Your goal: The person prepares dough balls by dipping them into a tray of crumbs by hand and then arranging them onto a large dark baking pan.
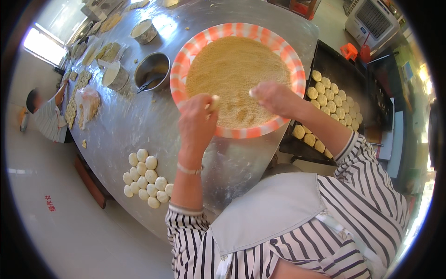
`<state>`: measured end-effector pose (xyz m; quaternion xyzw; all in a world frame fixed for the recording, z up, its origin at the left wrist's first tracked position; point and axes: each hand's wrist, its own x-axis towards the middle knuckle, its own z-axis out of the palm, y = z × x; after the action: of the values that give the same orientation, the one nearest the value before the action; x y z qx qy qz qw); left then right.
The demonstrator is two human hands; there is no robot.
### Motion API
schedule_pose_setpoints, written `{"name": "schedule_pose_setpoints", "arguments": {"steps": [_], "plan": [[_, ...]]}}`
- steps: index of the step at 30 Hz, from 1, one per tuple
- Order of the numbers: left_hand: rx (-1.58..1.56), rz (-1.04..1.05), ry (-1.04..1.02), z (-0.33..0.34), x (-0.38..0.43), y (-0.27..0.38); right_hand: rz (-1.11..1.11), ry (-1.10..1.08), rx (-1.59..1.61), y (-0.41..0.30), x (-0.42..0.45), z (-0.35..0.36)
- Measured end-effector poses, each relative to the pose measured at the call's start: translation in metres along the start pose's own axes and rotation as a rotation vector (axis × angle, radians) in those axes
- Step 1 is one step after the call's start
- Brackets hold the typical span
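A round basin with an orange-and-white rim (pixel 178 75) holds a wide bed of sesame seeds (pixel 237 66). Over its near left edge, my left hand (pixel 199 117) is closed on a pale dough piece (pixel 215 102). My right hand (pixel 278 99), slightly blurred, is over the right part of the seeds with a pale dough piece (pixel 252 93) at its fingertips. Several white dough rounds (pixel 142 170) lie on the metal table left of my left forearm. Seed-coated rounds (pixel 329 95) sit in rows on a black tray (pixel 343 64) to the right.
Left of the basin stand a steel bowl (pixel 140 69) with a dark-handled utensil and two metal containers (pixel 115 78) (pixel 144 34). Bagged dough (pixel 91 104) and dough pieces lie farther left, where another person (pixel 50 113) works. An air cooler (pixel 373 22) stands at upper right.
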<state>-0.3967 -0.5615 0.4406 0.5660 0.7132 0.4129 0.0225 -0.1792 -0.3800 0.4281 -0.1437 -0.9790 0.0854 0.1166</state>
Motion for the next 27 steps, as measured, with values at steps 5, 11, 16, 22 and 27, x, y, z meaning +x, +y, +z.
{"name": "schedule_pose_setpoints", "arguments": {"steps": [5,11,16,22,27], "plan": [[0.197,0.063,-0.554,0.038,0.032,-0.003,0.001,-0.262,0.093,0.02,0.002,0.009],[0.287,0.048,-0.568,0.06,0.043,-0.004,0.012,-0.281,-0.044,0.01,0.017,0.029],[0.305,0.145,-0.391,0.08,0.03,-0.007,0.094,-0.401,-0.043,-0.01,0.02,0.024],[0.247,-0.147,-0.422,0.073,0.054,-0.017,0.232,-0.553,-0.043,-0.001,0.04,0.014],[-1.411,-0.685,-0.22,0.051,0.053,-0.029,0.658,0.03,1.005,0.025,0.014,0.008]]}}
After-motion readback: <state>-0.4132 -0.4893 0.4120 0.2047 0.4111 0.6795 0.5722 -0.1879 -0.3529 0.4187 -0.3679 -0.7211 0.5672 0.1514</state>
